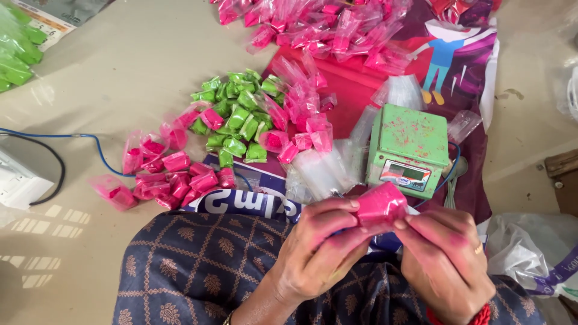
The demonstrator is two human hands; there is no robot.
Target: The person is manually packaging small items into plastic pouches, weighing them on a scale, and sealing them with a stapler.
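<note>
Both hands are up close over the lap right now, working one small pink powder packet (pixel 382 204) between them. The left hand (pixel 319 247) pinches it from the left side with thumb and fingers pressed on the plastic, and the right hand (pixel 445 253) grips the right end the same way, fingertips tight on it. Both are smeared pink with powder, so this has clearly been messy work

As for progress, I'd say a good chunk is done: there's a heap of finished pink packets (pixel 168 174) on the floor to the left, a pile of green packets (pixel 238 117) just behind them, and another big spread of pink ones (pixel 325 27) at the top on the printed sheet (pixel 457 54). More green ones (pixel 15 51) sit off in the far left corner

What's left is harder to judge. A loose bunch of empty clear pouches (pixel 322 168) lies just beside the little green weighing scale (pixel 409 147), which is dusted pink on top, so there looks to be more filling to go. I can't see the powder supply itself from here
</note>
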